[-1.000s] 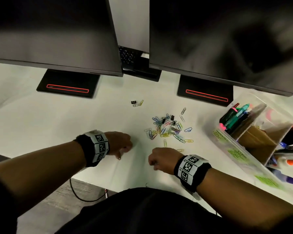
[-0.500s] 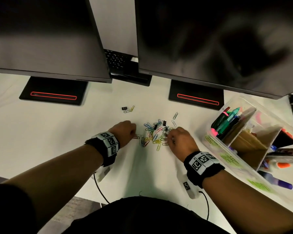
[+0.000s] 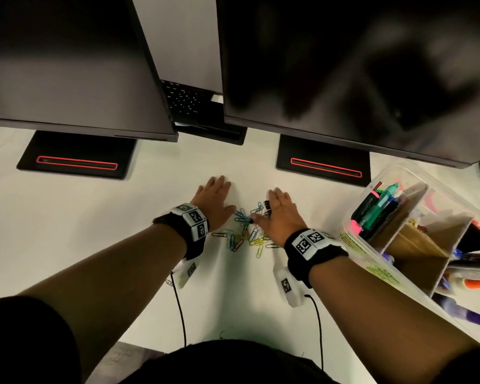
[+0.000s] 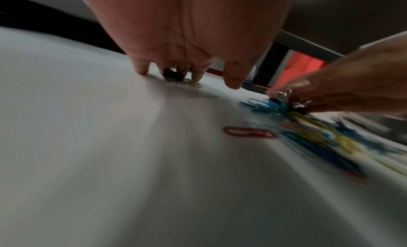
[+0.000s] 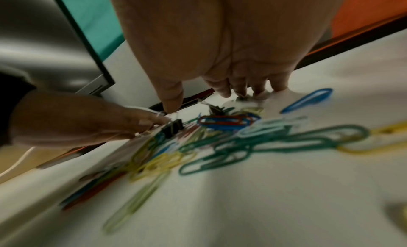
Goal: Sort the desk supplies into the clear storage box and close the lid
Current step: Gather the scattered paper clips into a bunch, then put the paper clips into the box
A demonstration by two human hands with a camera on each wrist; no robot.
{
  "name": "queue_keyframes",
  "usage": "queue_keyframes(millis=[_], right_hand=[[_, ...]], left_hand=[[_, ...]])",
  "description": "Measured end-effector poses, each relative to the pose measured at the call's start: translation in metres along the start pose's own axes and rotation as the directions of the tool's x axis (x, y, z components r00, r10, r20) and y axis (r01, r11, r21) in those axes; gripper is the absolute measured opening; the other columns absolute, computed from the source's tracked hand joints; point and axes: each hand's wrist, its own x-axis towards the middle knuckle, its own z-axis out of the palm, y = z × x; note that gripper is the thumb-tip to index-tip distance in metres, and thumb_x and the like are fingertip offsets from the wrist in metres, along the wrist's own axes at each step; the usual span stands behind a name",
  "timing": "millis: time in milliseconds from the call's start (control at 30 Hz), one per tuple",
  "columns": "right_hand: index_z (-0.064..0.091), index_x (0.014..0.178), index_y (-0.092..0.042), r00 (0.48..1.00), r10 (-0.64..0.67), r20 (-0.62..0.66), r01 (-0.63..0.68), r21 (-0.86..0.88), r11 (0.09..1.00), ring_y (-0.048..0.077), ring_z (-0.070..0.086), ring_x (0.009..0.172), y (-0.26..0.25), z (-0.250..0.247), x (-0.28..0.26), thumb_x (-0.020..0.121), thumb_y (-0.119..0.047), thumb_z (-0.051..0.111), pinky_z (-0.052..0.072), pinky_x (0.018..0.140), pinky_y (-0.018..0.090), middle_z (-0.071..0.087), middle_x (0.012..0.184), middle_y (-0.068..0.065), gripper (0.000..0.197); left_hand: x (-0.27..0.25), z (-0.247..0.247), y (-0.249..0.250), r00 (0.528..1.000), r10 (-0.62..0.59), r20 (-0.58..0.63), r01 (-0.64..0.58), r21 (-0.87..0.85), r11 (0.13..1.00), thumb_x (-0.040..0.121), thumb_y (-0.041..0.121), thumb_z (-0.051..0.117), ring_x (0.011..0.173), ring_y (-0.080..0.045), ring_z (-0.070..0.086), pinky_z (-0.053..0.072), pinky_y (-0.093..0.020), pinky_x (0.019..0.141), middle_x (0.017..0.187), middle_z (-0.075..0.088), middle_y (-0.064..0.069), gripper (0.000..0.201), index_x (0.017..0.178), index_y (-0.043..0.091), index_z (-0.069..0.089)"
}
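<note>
Now we lay our left hand (image 3: 213,201) and right hand (image 3: 281,214) flat, fingers straight, flanking the paper clips (image 3: 245,234) at frame centre; the clear storage box (image 3: 416,245) sits lower right.

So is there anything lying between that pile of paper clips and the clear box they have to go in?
Nothing visible. The paper clips lie on bare white desk, and the box stands open to their right. Only the person's own right hand and wrist are over that stretch.

Left hand (image 3: 215,199) and right hand (image 3: 281,214) lie flat on the white desk (image 3: 94,217), flanking coloured paper clips (image 3: 247,234).
</note>
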Motion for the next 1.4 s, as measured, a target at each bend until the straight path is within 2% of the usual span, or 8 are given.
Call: queue_keyframes(millis=[233, 367, 467, 533, 633, 900, 1133, 1400], right_hand=[[0.015, 0.151, -0.014, 0.971, -0.234, 0.052, 0.24, -0.145, 0.96, 0.023, 0.001, 0.148, 0.003, 0.026, -0.031, 0.095, -0.044, 0.042, 0.003, 0.12, 0.035, 0.003, 0.16, 0.005, 0.069], [0.029, 0.147, -0.016, 0.961, -0.277, -0.002, 0.275, -0.128, 0.953, 0.023, 0.011, 0.147, 0.018, 0.026, -0.049, 0.091, -0.041, 0.053, 0.011, 0.121, 0.032, 0.016, 0.158, 0.005, 0.066], [0.027, 0.148, -0.02, 0.978, -0.097, -0.186, 0.094, -0.025, 0.995, 0.026, 0.016, 0.145, 0.031, 0.016, -0.06, 0.077, -0.051, 0.067, 0.014, 0.12, 0.034, 0.017, 0.158, 0.005, 0.087], [0.015, 0.15, -0.02, 0.988, 0.085, -0.131, -0.089, -0.027, 0.996, 0.028, 0.014, 0.144, 0.039, 0.013, -0.064, 0.067, -0.058, 0.072, 0.016, 0.118, 0.036, 0.012, 0.157, 0.007, 0.107], [0.012, 0.149, -0.021, 0.974, 0.219, -0.052, -0.221, -0.047, 0.974, 0.032, 0.026, 0.137, 0.042, 0.017, -0.068, 0.06, -0.053, 0.08, 0.028, 0.112, 0.038, 0.017, 0.148, 0.012, 0.117], [0.042, 0.136, -0.012, 0.99, 0.081, -0.111, -0.06, 0.187, 0.981, 0.027, 0.052, 0.115, 0.012, 0.018, -0.048, 0.064, -0.024, 0.084, 0.04, 0.103, 0.025, 0.036, 0.13, 0.012, 0.084], [0.018, 0.147, -0.035, 1.0, -0.016, -0.016, 0.014, -0.09, 0.996, 0.033, 0.029, 0.131, 0.015, 0.009, -0.045, 0.055, -0.046, 0.085, 0.034, 0.111, 0.04, 0.015, 0.149, 0.01, 0.114], [0.063, 0.115, -0.013, 0.993, -0.077, -0.086, 0.087, 0.115, 0.99, 0.03, 0.058, 0.1, 0.014, 0.012, -0.045, 0.081, -0.015, 0.069, 0.047, 0.09, 0.028, 0.049, 0.113, 0.013, 0.035]], left_hand=[[-0.035, 0.026, 0.007, 0.971, 0.221, 0.09, -0.222, -0.004, 0.975, 0.099, 0.021, 0.033, 0.147, -0.024, -0.004, 0.002, -0.039, 0.119, 0.159, 0.0, -0.006, 0.057, 0.149, 0.013, 0.007], [-0.054, 0.033, 0.007, 0.948, 0.293, 0.121, -0.285, -0.08, 0.955, 0.091, 0.048, 0.025, 0.147, -0.021, 0.003, 0.007, -0.036, 0.121, 0.158, 0.01, -0.006, 0.068, 0.148, 0.015, 0.013], [-0.063, 0.026, 0.001, 0.971, 0.229, 0.073, -0.227, -0.029, 0.973, 0.074, 0.073, 0.033, 0.146, -0.02, 0.007, 0.013, -0.034, 0.12, 0.158, 0.01, -0.003, 0.096, 0.149, 0.017, 0.011], [-0.067, 0.02, -0.002, 0.989, 0.139, 0.045, -0.141, 0.061, 0.988, 0.071, 0.064, 0.062, 0.142, -0.023, 0.016, 0.024, -0.036, 0.116, 0.155, 0.015, -0.003, 0.104, 0.149, 0.019, 0.011], [-0.068, 0.021, 0.002, 0.997, 0.036, 0.069, -0.04, 0.047, 0.998, 0.063, 0.05, 0.079, 0.131, -0.026, 0.031, 0.037, -0.037, 0.108, 0.144, 0.024, -0.005, 0.11, 0.147, 0.019, 0.016], [-0.048, 0.028, 0.04, 0.997, 0.077, 0.03, -0.069, -0.191, 0.979, 0.059, 0.036, 0.085, 0.114, -0.029, 0.051, 0.043, -0.036, 0.101, 0.129, 0.038, -0.011, 0.093, 0.136, 0.015, 0.038], [-0.049, 0.021, 0.048, 0.995, 0.101, 0.022, -0.1, -0.051, 0.994, 0.06, 0.05, 0.08, 0.123, -0.028, 0.039, 0.039, -0.037, 0.104, 0.136, 0.034, -0.008, 0.101, 0.14, 0.017, 0.03], [-0.046, 0.028, 0.055, 0.992, 0.128, -0.016, -0.128, -0.159, 0.979, 0.085, 0.027, 0.061, 0.103, -0.027, 0.054, 0.046, -0.035, 0.089, 0.114, 0.051, -0.008, 0.032, 0.115, 0.015, 0.057]])
